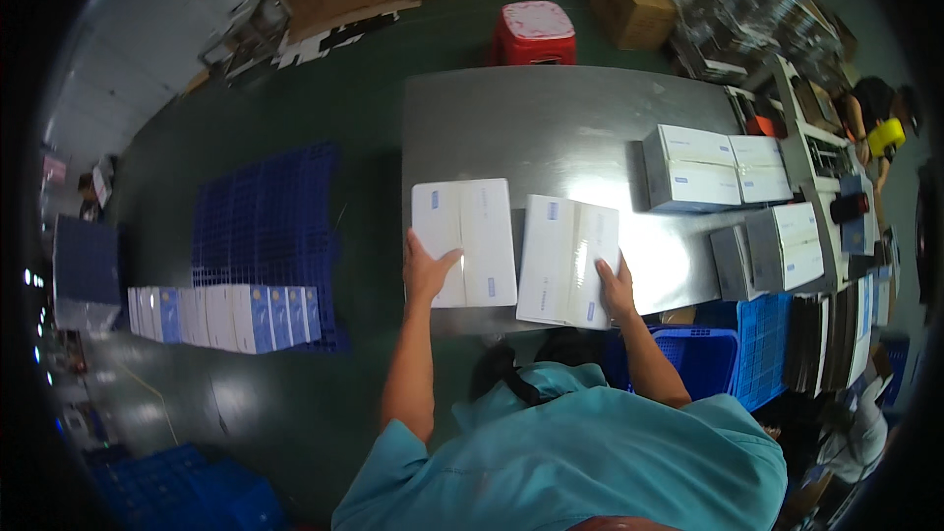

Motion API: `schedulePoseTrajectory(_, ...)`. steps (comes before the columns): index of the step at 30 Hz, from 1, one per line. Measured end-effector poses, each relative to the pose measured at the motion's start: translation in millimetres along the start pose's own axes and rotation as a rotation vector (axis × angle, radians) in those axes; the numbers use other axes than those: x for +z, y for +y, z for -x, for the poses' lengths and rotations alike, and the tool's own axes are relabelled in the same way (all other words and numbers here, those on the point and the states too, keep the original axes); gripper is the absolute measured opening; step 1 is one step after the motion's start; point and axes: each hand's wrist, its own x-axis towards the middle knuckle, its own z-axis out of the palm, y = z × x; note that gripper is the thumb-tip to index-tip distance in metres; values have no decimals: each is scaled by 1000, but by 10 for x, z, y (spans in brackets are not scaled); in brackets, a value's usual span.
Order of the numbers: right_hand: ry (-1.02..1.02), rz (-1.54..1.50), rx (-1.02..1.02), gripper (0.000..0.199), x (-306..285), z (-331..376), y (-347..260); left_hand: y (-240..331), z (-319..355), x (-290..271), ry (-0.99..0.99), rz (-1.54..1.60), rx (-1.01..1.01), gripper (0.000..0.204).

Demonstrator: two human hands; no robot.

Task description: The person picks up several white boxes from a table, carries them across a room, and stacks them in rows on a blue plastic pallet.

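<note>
Two white flat boxes [466, 241] [568, 261] on steel table [551, 128]; left hand [429, 270] and right hand [616, 287] each rest flat, open

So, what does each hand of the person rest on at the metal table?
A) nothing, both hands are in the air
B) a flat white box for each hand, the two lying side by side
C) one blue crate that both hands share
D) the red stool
B: the left hand lies on one flat white box and the right hand on the other white box beside it, on the metal table.
</note>
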Motion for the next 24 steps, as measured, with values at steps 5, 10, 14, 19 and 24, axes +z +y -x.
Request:
schedulePoseTrajectory(5,-228,121,49,56,445,-642,-349,-92,82,-257,21,-116,-40,110)
schedulePoseTrajectory(10,-420,470,76,64,347,-1073,-506,-277,328,-154,142,-74,-40,108)
schedulePoseTrajectory(14,-127,1075,-672,50,-657,-2196,-565,147,615,50,59,-640,314,105)
schedulePoseTrajectory(19,84,1468,-104,65,-1343,-2917,-1021,598,940,559,-206,-847,311,108)
schedulePoseTrajectory(24,66,1531,-218,77,-1121,-2585,-798,484,883,620,-197,-920,339,111)
